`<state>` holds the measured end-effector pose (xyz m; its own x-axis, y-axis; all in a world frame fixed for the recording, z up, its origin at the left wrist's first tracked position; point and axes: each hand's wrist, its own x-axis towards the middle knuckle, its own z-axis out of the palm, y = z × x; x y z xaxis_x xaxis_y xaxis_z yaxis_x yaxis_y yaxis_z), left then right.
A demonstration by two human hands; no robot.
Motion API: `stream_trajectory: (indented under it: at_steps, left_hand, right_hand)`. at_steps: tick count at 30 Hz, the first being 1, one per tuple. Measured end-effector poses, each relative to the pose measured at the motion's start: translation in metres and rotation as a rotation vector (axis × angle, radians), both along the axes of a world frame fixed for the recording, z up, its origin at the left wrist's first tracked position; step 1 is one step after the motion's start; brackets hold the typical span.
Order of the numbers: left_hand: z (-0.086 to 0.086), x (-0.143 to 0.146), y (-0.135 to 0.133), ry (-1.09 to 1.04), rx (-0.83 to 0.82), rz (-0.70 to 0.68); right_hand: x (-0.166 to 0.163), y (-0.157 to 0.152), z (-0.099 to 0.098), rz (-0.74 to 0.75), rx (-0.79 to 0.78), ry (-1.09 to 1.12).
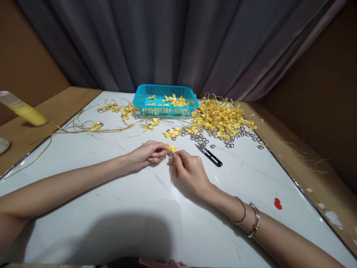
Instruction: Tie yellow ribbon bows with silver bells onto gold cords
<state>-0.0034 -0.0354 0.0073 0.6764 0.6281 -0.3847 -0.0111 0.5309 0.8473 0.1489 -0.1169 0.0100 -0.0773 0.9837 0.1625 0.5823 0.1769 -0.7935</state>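
Note:
A small yellow ribbon bow (172,147) sits between my two hands, low over the white tabletop. My left hand (152,153) is closed, its thumb and fingertips pinching the bow's left side. From the right, my right hand (191,169) comes in with thumb and forefinger pinched together just below the bow; what lies in that pinch is too small to make out. Black thread snips (211,155) lie just beyond my right hand. Past my hands on the table is another cluster of yellow bows (172,132).
A blue plastic basket (166,112) holding some bows stands at the back. To its right are a heap of yellow bows with gold cords (217,113) and scattered silver beads (199,138). Loose gold cords (111,130) stretch leftward. A tube with yellow contents (28,112) is far left.

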Motion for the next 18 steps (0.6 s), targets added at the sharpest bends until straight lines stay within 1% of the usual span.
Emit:
stream_trajectory:
  at_steps: [4,7,12,18]
  left_hand:
    - [0.002,0.001,-0.001,0.003,-0.037,0.033]
    - [0.005,0.004,-0.006,0.001,0.006,0.062]
    - [0.006,0.010,-0.016,0.006,0.095,0.156]
    - [0.005,0.012,-0.018,0.024,0.113,0.175]
  right_hand:
    - [0.001,0.001,-0.002,0.010,0.027,0.001]
    - [-0.001,0.002,-0.003,-0.012,0.044,-0.001]
    - [-0.004,0.005,-0.005,-0.057,0.051,-0.024]
    - [-0.004,0.007,-0.008,-0.068,0.066,-0.028]
